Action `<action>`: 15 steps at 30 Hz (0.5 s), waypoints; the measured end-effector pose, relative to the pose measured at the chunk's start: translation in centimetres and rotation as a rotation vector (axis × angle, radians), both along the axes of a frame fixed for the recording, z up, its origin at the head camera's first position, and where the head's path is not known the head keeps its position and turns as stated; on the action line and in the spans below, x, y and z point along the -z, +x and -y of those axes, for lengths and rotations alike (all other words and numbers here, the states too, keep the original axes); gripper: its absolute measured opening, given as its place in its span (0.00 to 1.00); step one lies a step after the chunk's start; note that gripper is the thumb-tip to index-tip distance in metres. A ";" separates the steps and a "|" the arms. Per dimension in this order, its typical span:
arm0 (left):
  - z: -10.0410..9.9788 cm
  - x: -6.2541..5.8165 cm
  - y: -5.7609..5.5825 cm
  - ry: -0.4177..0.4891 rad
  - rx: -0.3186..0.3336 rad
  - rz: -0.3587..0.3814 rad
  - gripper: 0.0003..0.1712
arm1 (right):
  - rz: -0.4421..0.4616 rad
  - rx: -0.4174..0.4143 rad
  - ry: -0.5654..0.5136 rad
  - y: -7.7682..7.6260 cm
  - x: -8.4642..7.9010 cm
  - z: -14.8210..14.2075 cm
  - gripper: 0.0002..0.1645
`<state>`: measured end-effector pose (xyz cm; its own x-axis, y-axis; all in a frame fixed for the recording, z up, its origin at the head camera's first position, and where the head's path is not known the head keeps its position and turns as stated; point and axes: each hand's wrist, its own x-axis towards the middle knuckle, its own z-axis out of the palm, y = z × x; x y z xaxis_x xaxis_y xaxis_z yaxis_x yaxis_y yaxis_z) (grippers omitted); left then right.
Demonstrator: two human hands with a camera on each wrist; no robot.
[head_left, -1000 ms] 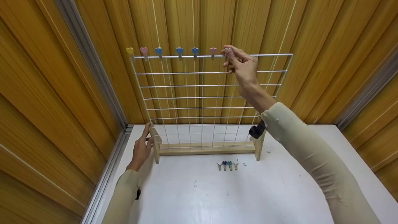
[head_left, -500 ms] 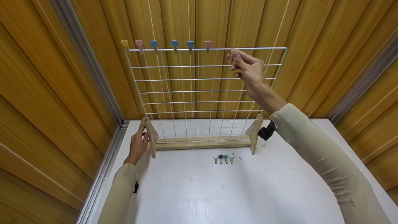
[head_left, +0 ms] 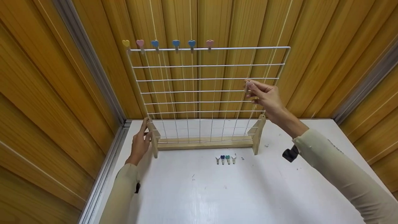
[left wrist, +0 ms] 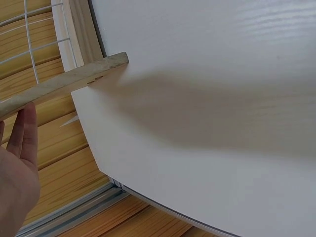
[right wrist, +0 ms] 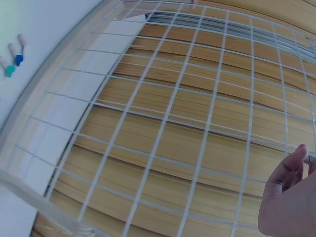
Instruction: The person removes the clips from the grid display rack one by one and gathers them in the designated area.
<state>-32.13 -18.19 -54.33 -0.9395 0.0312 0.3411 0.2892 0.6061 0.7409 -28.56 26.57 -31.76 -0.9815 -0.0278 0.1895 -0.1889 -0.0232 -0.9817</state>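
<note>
My right hand pinches a small mini clothespin between thumb and fingers, in front of the right part of a white wire grid. In the right wrist view that clothespin shows only partly at the edge. Along the grid's top bar sit several heart clothespins: a yellow one, a pink one, three blue ones and another pink one. My left hand rests with extended fingers against the outer side of the stand's left wooden upright.
On the white table, before the stand's wooden crossbar, lies a short row of clothespins, including a dark blue one and a teal one. Wood-grain panels surround the table, with a metal rail at left.
My right hand has come away from the grid's top bar, down and to the right, with the clothespin pinched in it. The left hand stays at the upright.
</note>
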 end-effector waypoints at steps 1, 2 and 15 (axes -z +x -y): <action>0.0 0.0 0.0 0.001 0.000 0.000 0.39 | 0.008 -0.007 0.021 0.2 0.5 -0.4 0.20; -0.1 0.1 0.0 0.000 -0.002 -0.004 0.39 | 0.018 -0.015 0.043 0.4 1.0 -0.7 0.21; -0.4 0.0 0.5 0.025 -0.025 0.004 0.39 | 0.142 -0.202 0.379 1.5 6.5 -3.5 0.23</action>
